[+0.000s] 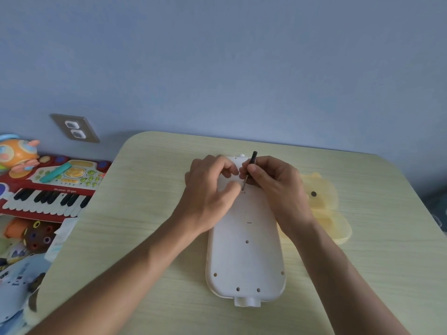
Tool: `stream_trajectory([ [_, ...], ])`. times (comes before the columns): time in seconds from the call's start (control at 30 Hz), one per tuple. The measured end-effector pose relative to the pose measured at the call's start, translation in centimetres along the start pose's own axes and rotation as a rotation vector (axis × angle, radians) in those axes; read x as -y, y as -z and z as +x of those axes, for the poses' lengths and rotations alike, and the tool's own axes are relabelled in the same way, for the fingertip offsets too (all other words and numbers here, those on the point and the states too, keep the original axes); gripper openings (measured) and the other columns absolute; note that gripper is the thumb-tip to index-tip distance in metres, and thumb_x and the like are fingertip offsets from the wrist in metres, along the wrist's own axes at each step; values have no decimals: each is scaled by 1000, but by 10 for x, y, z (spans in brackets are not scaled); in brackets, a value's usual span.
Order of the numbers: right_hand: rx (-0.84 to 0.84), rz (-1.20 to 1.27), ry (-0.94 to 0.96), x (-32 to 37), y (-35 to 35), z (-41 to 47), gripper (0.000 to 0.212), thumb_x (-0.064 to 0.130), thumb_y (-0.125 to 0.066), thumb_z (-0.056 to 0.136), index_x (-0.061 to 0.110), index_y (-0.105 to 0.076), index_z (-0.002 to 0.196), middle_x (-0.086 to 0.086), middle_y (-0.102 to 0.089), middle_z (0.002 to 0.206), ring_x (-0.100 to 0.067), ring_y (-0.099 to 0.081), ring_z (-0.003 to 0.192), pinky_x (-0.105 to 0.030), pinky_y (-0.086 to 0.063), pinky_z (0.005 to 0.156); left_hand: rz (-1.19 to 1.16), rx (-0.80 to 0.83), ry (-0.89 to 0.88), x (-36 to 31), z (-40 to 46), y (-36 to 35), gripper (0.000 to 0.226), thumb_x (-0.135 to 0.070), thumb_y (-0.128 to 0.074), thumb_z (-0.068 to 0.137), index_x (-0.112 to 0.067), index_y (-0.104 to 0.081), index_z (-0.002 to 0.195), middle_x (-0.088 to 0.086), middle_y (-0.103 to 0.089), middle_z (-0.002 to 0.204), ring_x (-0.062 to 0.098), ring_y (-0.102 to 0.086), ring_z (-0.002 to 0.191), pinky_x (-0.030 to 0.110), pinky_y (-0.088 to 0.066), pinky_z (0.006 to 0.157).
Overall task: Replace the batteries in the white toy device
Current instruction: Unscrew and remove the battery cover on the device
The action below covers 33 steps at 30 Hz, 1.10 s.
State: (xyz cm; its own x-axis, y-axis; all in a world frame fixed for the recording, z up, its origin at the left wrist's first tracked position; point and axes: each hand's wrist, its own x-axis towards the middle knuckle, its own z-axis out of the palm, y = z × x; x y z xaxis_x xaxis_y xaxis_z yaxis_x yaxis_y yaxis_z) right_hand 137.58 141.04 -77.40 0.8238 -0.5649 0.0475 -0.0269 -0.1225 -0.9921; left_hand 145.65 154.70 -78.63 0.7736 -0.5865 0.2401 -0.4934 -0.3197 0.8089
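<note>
The right hand (273,182) pinches a small black-handled screwdriver (249,170), its tip set down on the back of the white toy device (244,252). The left hand (210,187) rests on the device's far end with fingers curled beside the tip, pinching nothing that can be made out. The device lies face down, lengthwise on the pale wooden table (150,189), with a yellow plastic piece (324,209) just to its right. A toy keyboard (48,192) sits left of the table.
</note>
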Motion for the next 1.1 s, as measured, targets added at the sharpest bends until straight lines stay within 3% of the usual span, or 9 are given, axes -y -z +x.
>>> stream_trajectory([
  [0.1, -20, 43, -15, 2, 2, -1, 15, 5, -61, 97, -1, -74, 92, -19, -75, 90, -18, -70, 83, -33, -59, 85, 195, 16, -24, 1, -10, -5, 26, -36, -49, 73, -29, -60, 95, -15, -54, 99, 11, -41, 106, 31, -30, 89],
  [0.23, -81, 124, -38, 7, 11, -2, 12, 6, -65, 95, 7, -76, 91, -11, -73, 79, -16, -68, 77, -30, -60, 79, 332, 32, -43, -2, -15, -11, 30, -45, -49, 74, -30, -61, 97, -13, -49, 105, 13, -38, 113, 32, -31, 90],
  [0.47, -104, -23, -187, 6, 17, -5, 5, 11, -75, 88, 8, -77, 86, -4, -74, 72, -11, -69, 63, -20, -56, 62, 474, -7, -113, -10, -19, -20, 39, -49, -46, 73, -21, -62, 95, -6, -52, 100, 20, -45, 104, 40, -47, 82],
  [0.63, -114, -66, -231, 4, 17, -3, 8, 11, -73, 89, 6, -77, 84, -13, -77, 76, -7, -66, 57, -21, -60, 64, 576, 20, -132, -16, -15, -24, 34, -45, -47, 74, -18, -58, 90, -5, -50, 94, 22, -44, 96, 43, -48, 74],
  [0.77, -74, -75, -271, 4, 19, 1, 11, 12, -71, 91, 3, -77, 88, -9, -73, 74, -5, -63, 54, -16, -57, 62, 586, 53, -109, -14, -11, -26, 26, -38, -49, 75, -17, -55, 89, -3, -47, 93, 22, -41, 93, 43, -45, 76],
  [0.97, -29, -83, -291, 2, 19, 4, 14, 12, -69, 92, 3, -77, 87, -10, -73, 74, -15, -64, 66, -27, -56, 71, 585, 84, -125, -10, -9, -28, 32, -41, -36, 74, -17, -51, 87, -4, -43, 92, 20, -34, 90, 37, -38, 75],
  [1.1, -6, -83, -308, 1, 21, 6, 12, 11, -69, 92, 4, -77, 87, -8, -72, 72, -16, -65, 68, -23, -54, 67, 622, 40, -133, -12, -10, -30, 30, -42, -40, 76, -15, -50, 83, 0, -46, 89, 22, -36, 87, 39, -42, 71],
])
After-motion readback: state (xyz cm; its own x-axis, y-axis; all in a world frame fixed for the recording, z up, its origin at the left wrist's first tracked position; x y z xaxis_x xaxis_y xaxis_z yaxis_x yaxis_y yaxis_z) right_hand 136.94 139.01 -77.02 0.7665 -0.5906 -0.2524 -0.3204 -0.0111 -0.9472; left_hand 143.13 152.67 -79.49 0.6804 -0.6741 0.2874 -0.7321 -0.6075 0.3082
